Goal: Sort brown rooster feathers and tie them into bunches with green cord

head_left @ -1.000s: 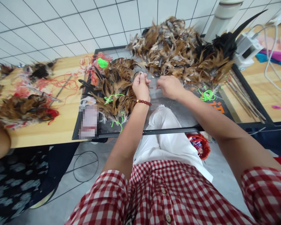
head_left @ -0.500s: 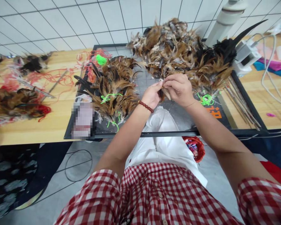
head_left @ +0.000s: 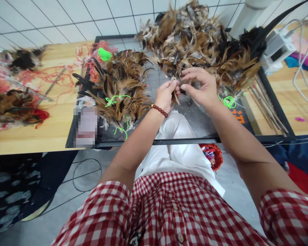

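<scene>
A wooden table (head_left: pixel 56 131) is seen across the middle of the frame, with a black-framed glass panel (head_left: pixel 200 118) laid on it at centre. A large heap of feathers (head_left: pixel 184 41) is piled at upper centre, and a smaller feather pile (head_left: pixel 127 82) is gathered left of centre. Thin sticks (head_left: pixel 268 106) are laid at the right. At mid-frame the right hand (head_left: pixel 201 87) is held with thumb and fingers parted, just beside the left hand (head_left: pixel 165 95). A red bead bracelet (head_left: pixel 159 110) is worn on the left wrist. Between the left fingertips, a little brown feather tuft (head_left: pixel 177 97) is pinched.
</scene>
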A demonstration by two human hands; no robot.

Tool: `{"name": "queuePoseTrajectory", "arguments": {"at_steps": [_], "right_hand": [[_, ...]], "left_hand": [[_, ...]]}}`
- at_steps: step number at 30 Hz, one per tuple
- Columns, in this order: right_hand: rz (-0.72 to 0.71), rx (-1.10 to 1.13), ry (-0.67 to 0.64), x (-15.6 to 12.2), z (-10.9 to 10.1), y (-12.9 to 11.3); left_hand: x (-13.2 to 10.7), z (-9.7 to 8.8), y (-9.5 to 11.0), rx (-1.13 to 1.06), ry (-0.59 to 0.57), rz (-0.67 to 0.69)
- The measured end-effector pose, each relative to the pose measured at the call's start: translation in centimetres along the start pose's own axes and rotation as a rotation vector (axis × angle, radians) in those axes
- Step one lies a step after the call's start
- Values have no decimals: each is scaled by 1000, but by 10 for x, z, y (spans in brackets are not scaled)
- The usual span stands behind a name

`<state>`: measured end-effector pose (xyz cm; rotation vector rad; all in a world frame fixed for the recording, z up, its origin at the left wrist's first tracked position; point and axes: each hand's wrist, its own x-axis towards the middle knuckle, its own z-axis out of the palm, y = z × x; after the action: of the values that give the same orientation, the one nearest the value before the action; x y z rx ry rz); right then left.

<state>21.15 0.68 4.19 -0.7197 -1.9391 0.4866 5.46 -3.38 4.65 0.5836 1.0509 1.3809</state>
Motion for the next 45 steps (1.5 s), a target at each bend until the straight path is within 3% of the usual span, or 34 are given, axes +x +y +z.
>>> {"name": "queuePoseTrajectory", "arguments": {"at_steps": [3,10,16,21,28,37,41,45], "right_hand": [[37,14,66,0,3,2],[-3,19,14,2,11,-13],[290,317,73,7,3,-4],[368,464,4,7,5,-7],[318,366,6,8,7,4],[451,601,-125,4,5,-4],[458,576,-25,5,5,3],[409,547,113,10,0,12]], "left_hand": [[-3,1,4,28,18,8],[-7,5,6,59,12,-52],[-5,2,5,-9,-21,-98],[-9,4,5,14,-126,-116],[-13,6,4,139,-135,-47],[-17,6,8,152,-219,-85],[-14,3,6,147,-280,-124],[-12,4,8,43,-205,-14]]}}
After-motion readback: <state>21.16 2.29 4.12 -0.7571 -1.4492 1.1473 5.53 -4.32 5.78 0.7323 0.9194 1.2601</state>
